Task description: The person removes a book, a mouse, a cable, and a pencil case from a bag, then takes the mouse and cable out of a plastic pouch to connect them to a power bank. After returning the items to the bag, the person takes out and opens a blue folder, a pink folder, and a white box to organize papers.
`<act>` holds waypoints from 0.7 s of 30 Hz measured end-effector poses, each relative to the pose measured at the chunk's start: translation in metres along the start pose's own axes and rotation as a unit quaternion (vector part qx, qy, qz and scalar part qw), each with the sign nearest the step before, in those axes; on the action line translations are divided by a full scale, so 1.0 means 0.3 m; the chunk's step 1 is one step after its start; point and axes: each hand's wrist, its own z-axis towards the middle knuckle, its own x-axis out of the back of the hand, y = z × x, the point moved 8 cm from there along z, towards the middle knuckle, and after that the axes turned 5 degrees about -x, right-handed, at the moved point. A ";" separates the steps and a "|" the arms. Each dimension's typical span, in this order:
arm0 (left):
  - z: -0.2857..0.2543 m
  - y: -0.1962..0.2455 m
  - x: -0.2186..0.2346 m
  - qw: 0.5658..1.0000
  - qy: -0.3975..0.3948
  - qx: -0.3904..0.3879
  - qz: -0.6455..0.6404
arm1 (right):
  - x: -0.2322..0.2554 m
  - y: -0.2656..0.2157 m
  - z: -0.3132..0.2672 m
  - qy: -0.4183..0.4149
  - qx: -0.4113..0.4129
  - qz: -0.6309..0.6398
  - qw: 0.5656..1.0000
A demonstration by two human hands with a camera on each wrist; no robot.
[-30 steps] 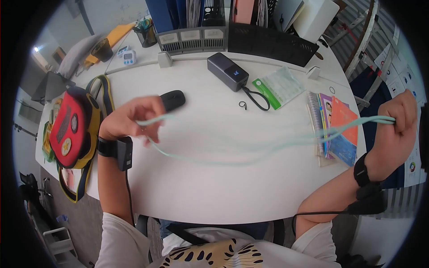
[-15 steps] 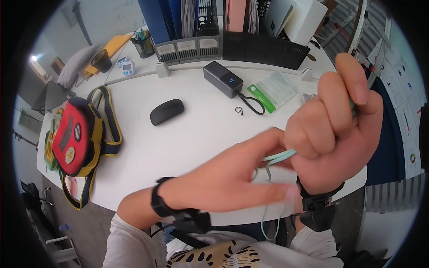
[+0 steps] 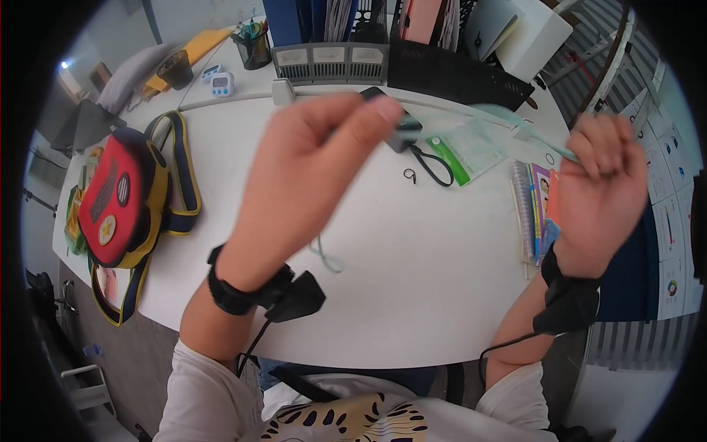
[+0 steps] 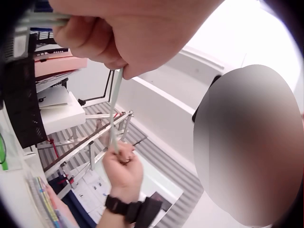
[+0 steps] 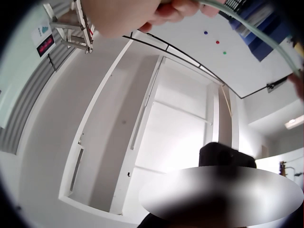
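Note:
A pale mint-green cord point(image 3: 541, 136) runs between the two hands above the desk, blurred by motion in the head view. My left hand point(image 3: 298, 166) grips one part of it, with curled fingers showing in the left wrist view, and a loose loop point(image 3: 325, 258) hangs below this hand. Over at the right, my raised right hand point(image 3: 602, 191) holds the other part in bent fingers. The left wrist view shows a taut stretch of cord point(image 4: 114, 102) reaching from the left hand point(image 4: 118, 33) to the right hand point(image 4: 123, 168).
On the white desk point(image 3: 412, 287) lie a power bank point(image 3: 409, 136) with a strap, a green-and-clear packet point(image 3: 468, 151), a small black ring point(image 3: 409, 175) and notebooks point(image 3: 534, 210). A red bag point(image 3: 121, 195) sits at the left; file holders point(image 3: 331, 62) line the back.
The hands came together at the right half a second ago, then parted again. My left hand has swung back left and up with the cord; the right hand has moved right.

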 end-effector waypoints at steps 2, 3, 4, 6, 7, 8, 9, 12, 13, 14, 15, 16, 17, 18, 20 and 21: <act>0.010 0.039 0.049 0.998 0.031 -0.037 -0.032 | 0.069 0.036 0.000 0.205 0.057 -0.201 0.956; 0.007 0.051 0.077 0.998 0.049 -0.029 -0.021 | 0.077 0.065 0.005 0.205 0.055 -0.199 0.957; 0.009 0.060 0.099 0.997 0.058 -0.054 -0.005 | 0.006 0.033 0.000 0.180 0.174 -0.474 0.844; 0.009 0.073 0.121 0.994 0.069 -0.079 0.013 | -0.155 0.101 -0.043 0.102 0.285 -0.779 0.548; 0.003 0.078 0.111 0.995 0.056 -0.069 0.038 | -0.194 0.167 -0.055 0.025 0.264 -0.764 0.588; 0.000 0.079 0.097 0.995 0.042 -0.059 0.063 | -0.236 0.234 -0.071 -0.052 0.242 -0.742 0.623; -0.002 0.077 0.086 0.995 0.041 -0.058 0.063 | -0.274 0.310 -0.088 -0.125 0.183 -0.677 0.702; -0.010 0.088 0.041 0.990 0.020 -0.105 0.097 | -0.270 0.459 -0.126 -0.160 0.075 -0.634 0.753; -0.012 0.089 0.044 0.990 0.022 -0.103 0.097 | -0.247 0.487 -0.126 -0.155 0.044 -0.593 0.789; -0.012 0.094 0.044 0.990 0.013 -0.100 0.096 | -0.250 0.488 -0.126 -0.157 0.042 -0.592 0.789; -0.011 0.095 0.045 0.991 0.004 -0.097 0.094 | -0.206 0.519 -0.115 -0.125 -0.080 -0.555 0.819; -0.010 0.106 0.063 0.983 0.021 -0.135 0.122 | -0.164 0.557 -0.120 -0.090 -0.199 -0.508 0.833; -0.008 0.107 0.065 0.983 0.025 -0.136 0.123 | -0.158 0.575 -0.116 -0.093 -0.199 -0.509 0.832; -0.008 0.106 0.076 0.989 0.062 -0.130 0.028 | -0.152 0.588 -0.114 -0.103 -0.159 -0.515 0.836; -0.010 0.089 0.084 0.986 0.074 -0.114 -0.095 | -0.164 0.612 -0.126 -0.125 -0.105 -0.556 0.815; -0.014 0.089 0.073 0.986 0.074 -0.114 -0.096 | -0.173 0.642 -0.147 -0.147 -0.090 -0.565 0.807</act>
